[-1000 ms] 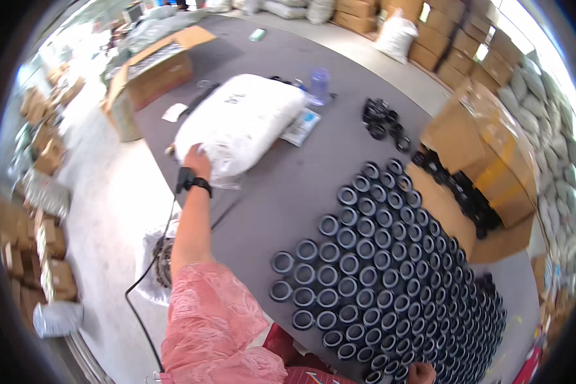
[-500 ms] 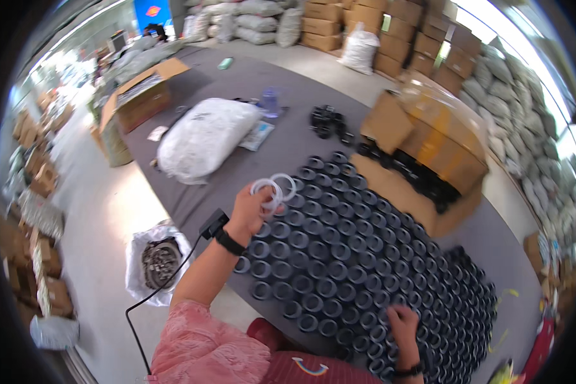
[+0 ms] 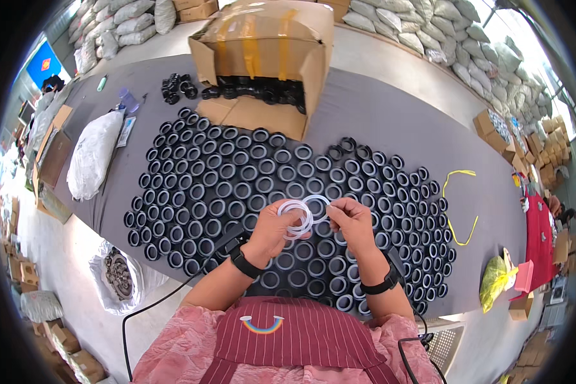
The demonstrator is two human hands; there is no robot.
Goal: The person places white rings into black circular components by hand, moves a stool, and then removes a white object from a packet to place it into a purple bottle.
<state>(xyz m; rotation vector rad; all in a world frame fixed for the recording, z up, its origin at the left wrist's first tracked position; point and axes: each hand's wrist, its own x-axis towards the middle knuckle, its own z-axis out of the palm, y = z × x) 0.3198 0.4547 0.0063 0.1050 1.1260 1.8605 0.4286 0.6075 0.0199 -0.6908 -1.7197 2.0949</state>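
White plastic made up the few white rings (image 3: 311, 219) near the middle of the frame, overlapping in a small bunch. The person's left grip (image 3: 272, 230) was closed around them at their left edge, the fingers curled underneath. The bunch looked slightly taller than wide, so it was tilted a little, its open faces turned toward the camera. Just to its right, a single ring (image 3: 317, 196) overlapped the bunch, almost fully round to the view, its axis running through the hole toward the camera. The right grip (image 3: 357, 225) pinched that ring at its right edge between thumb and forefinger.

Below both grips, rows of black rings (image 3: 224, 181) covered much of the grey desk (image 3: 390, 121) across the centre of the frame, most with their pale-rimmed openings facing up. At the upper centre lay a carton (image 3: 269, 38), its open side toward the lower edge, with black parts inside. A black heap (image 3: 179, 88) sat to its left. At the left, a white bag (image 3: 95, 157) lay with its long axis running from upper right to lower left. Yellow strips (image 3: 461, 171) curved on the desk at the right.
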